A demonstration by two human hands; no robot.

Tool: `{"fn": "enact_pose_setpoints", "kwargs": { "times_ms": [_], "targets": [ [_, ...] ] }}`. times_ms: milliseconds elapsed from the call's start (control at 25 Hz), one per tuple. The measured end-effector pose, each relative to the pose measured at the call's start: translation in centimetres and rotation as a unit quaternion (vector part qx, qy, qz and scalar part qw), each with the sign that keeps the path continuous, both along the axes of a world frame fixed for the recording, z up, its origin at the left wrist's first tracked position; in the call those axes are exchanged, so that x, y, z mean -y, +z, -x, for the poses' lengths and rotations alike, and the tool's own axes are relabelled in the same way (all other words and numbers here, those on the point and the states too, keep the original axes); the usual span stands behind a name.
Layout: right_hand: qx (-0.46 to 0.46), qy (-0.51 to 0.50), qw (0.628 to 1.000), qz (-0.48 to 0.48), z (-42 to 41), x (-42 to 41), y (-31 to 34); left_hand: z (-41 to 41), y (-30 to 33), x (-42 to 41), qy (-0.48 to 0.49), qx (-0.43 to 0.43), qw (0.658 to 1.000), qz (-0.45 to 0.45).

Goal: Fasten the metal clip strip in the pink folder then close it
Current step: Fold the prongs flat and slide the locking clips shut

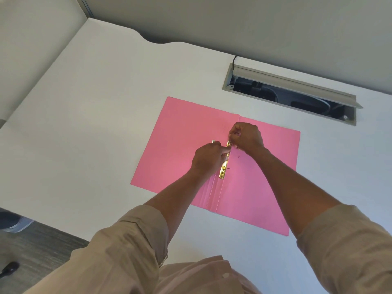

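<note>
A pink folder lies open and flat on the white desk. A gold metal clip strip runs along the folder's central fold. My left hand presses a finger on the middle of the strip. My right hand pinches the strip's far end between fingertips. A thin prong sticks up near the strip's near end. A small silvery piece lies on the left flap just beyond my left hand. Two small holes show in the right flap.
An open cable tray with a raised grey lid is sunk into the desk at the back right, with a black cable behind it. The desk's left edge drops to grey carpet. Grey partition walls stand behind.
</note>
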State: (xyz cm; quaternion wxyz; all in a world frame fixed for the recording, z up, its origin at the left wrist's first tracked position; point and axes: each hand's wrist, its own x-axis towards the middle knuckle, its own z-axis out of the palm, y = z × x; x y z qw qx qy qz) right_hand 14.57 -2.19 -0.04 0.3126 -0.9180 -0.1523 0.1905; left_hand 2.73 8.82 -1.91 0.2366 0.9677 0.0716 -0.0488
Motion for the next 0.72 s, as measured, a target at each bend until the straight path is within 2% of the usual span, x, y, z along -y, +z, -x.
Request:
{"fn": "enact_pose_setpoints", "kwargs": {
  "times_ms": [280,440,600,720],
  "targets": [
    [-0.041,-0.133,0.990,0.013,-0.6,-0.2,-0.7,0.0,0.0,-0.2,-0.002,-0.020,1.000,-0.002],
    [-0.070,-0.132,0.988,0.031,-0.8,-0.2,-0.3,-0.1,0.2,-0.3,-0.010,-0.034,0.999,-0.003],
    [-0.060,-0.108,0.990,0.068,0.5,0.1,1.1,-0.5,0.6,-0.5,-0.019,-0.054,0.998,-0.004],
    [-0.120,-0.110,0.984,0.066,3.0,0.8,2.3,-0.7,0.8,-0.6,-0.032,-0.080,0.996,-0.009]
  ]
}}
